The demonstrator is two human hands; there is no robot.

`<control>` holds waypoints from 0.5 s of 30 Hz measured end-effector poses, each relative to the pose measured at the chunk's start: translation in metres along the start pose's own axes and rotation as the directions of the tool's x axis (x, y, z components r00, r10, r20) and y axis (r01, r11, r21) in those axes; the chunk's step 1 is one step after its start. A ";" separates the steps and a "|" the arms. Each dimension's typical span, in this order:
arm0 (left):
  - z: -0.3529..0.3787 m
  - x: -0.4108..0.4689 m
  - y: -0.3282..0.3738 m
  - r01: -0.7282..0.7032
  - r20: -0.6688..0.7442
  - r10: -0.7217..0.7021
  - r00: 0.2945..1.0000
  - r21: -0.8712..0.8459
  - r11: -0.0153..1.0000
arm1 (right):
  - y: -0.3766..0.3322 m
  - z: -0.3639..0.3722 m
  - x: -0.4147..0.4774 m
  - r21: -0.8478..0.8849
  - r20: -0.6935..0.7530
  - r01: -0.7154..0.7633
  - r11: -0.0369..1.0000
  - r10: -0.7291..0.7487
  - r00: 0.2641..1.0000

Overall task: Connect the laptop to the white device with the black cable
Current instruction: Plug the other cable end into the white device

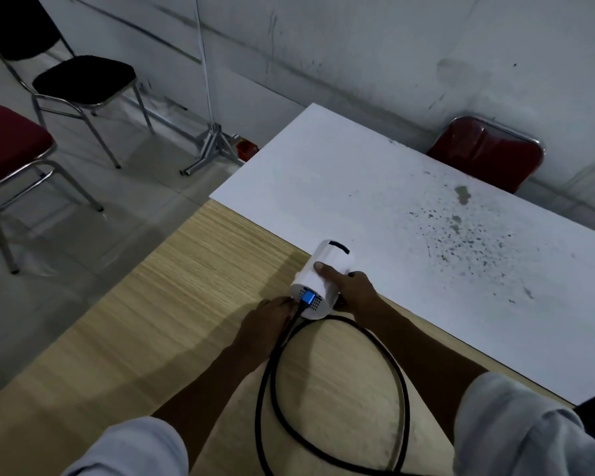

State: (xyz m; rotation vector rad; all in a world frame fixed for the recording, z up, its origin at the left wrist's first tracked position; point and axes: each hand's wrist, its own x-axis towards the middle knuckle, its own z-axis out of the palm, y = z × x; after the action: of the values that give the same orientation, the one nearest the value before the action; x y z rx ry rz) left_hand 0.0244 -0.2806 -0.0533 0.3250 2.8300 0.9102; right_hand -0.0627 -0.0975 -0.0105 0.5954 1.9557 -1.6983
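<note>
The left hand's fingers [284,305] are pinched together on the black cable [337,389] just behind its blue plug [308,298], which sits against the near round end of the white device [318,281]. The right hand's fingers [325,273] are clamped on the device's body, the thumb lying over the top and the rest wrapped round the far side.

The device is a short white cylinder lying on its side near the middle of the frame, right where the wood-grain bench [172,304] meets a white board [409,207] speckled with dark spots. From the plug the cable runs down toward the lower edge of the frame in a wide loop between the two forearms.

The left hand [265,324] and right hand [356,290] come out of pale sleeves [516,427] at the bottom corners.

At the upper left stand a black-seated chair [83,79] and a red-seated chair [9,142] on the floor, and a red chair back [485,152] shows behind the board at the upper right.
</note>
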 end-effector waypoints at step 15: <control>-0.002 0.014 -0.005 -0.112 0.058 0.099 0.993 0.300 0.947 | 0.003 0.003 0.009 -0.030 0.003 0.229 0.973 -0.229 0.973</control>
State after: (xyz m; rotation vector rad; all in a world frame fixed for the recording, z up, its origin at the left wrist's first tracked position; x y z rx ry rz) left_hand 0.0093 -0.2818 -0.0562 0.5299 2.9339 0.4741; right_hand -0.0679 -0.1000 -0.0188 0.3700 2.1153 -1.7987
